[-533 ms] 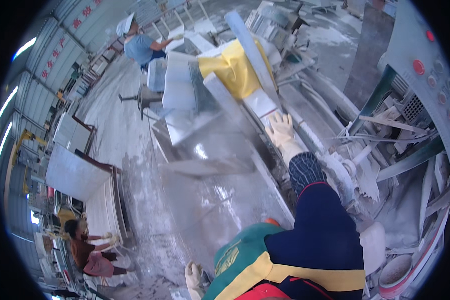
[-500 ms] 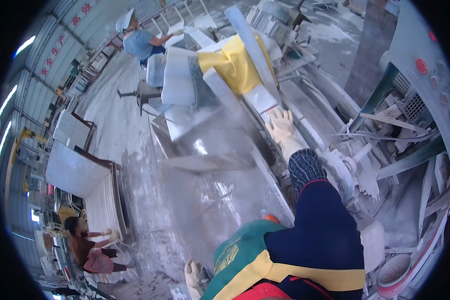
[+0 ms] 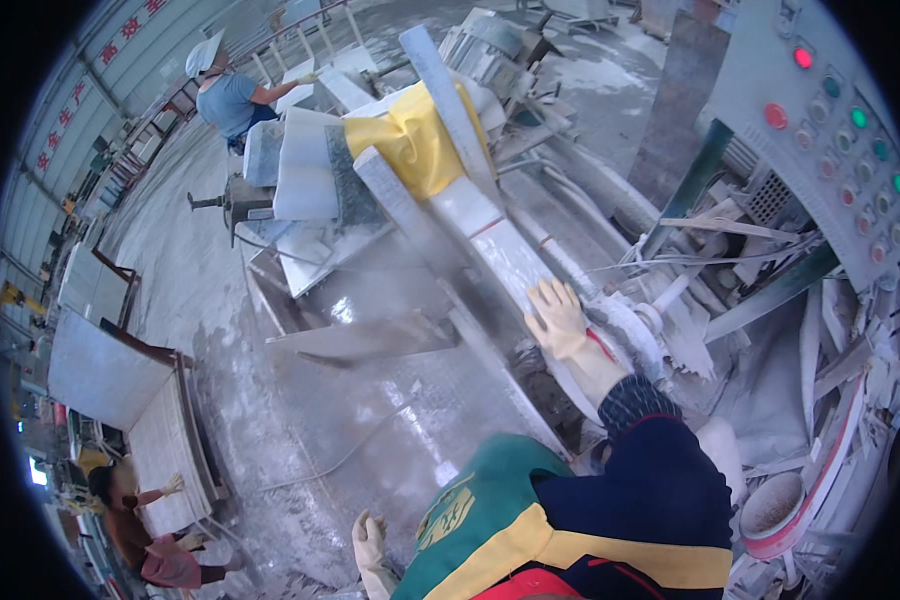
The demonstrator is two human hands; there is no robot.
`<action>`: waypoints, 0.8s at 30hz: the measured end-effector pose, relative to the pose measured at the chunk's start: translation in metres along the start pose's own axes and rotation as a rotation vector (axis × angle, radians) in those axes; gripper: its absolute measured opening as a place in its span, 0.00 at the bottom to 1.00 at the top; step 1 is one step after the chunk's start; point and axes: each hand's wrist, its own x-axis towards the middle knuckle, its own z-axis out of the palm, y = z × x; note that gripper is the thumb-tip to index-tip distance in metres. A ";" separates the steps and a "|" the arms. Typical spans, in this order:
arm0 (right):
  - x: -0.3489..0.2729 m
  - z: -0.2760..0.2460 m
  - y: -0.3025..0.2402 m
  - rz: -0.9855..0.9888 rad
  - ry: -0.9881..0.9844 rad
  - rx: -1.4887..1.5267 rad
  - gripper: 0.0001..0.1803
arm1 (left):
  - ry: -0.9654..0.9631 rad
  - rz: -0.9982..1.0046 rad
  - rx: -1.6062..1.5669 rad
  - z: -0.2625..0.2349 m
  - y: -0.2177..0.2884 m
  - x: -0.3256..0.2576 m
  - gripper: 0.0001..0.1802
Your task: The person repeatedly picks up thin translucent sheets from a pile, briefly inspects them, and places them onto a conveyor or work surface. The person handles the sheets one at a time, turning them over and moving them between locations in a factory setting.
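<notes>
My right hand [image 3: 562, 325], in a cream rubber glove, lies with fingers spread on a long white stone strip [image 3: 510, 262]. The strip's wet, shiny top runs out from beneath a yellow sheet [image 3: 410, 140] draped over the machine. Two grey bars [image 3: 395, 190] slant down beside that sheet. My left hand [image 3: 368, 540], in a similar glove, hangs low beside my green apron [image 3: 470, 490]. Its fingers are loosely bent and apart, and nothing shows in them.
At the right stands a grey control panel [image 3: 820, 120] with coloured buttons. Broken stone pieces [image 3: 760, 235] and green beams [image 3: 770, 290] lie below it. A wet metal tray [image 3: 370, 390] spreads left of the strip. One person [image 3: 232, 100] works at far left, another [image 3: 135, 525] near stacked slabs [image 3: 175, 440].
The white strip reaches farther out from under the yellow sheet, toward me. My right hand has come nearer along it. The view has swung right, bringing more of the control panel in.
</notes>
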 end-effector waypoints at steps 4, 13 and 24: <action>-0.059 -0.019 0.005 0.026 -0.026 0.050 0.33 | -0.097 0.045 0.029 0.018 0.003 0.024 0.26; -0.076 -0.036 -0.007 0.157 0.004 0.028 0.47 | -0.223 0.129 0.014 0.047 0.029 0.056 0.26; -0.035 -0.072 -0.040 0.519 -0.374 0.031 0.58 | -0.286 0.117 -0.019 0.043 0.022 0.073 0.25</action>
